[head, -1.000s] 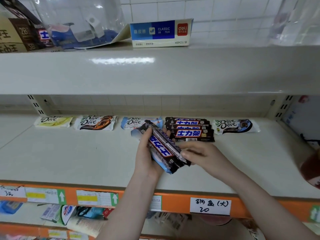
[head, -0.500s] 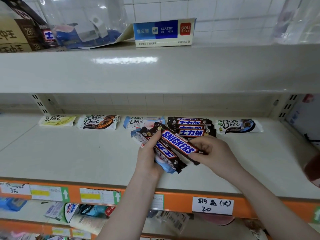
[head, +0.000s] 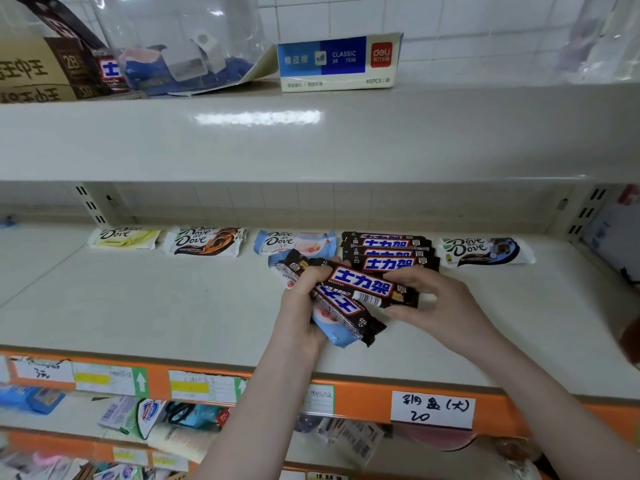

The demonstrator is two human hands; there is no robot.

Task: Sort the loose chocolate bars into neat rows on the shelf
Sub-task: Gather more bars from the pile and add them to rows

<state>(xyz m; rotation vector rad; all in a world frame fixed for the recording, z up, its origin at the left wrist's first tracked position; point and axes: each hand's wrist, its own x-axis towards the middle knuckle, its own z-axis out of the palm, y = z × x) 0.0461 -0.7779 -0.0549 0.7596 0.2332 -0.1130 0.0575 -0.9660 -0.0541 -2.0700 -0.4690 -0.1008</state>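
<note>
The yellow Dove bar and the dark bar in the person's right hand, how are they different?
The yellow Dove bar lies flat at the back of the shelf, untouched; the dark Snickers bar is held above the shelf, pinched by the right hand. The Dove wrapper is pale yellow and white; the Snickers wrapper is dark brown with blue lettering. The Dove bar sits straight; the Snickers bar tilts. Both are wrapped.

Both forearms are raised from the lower frame; the left hand (head: 300, 306) is curled closed, the right hand (head: 440, 299) pinched.
</note>
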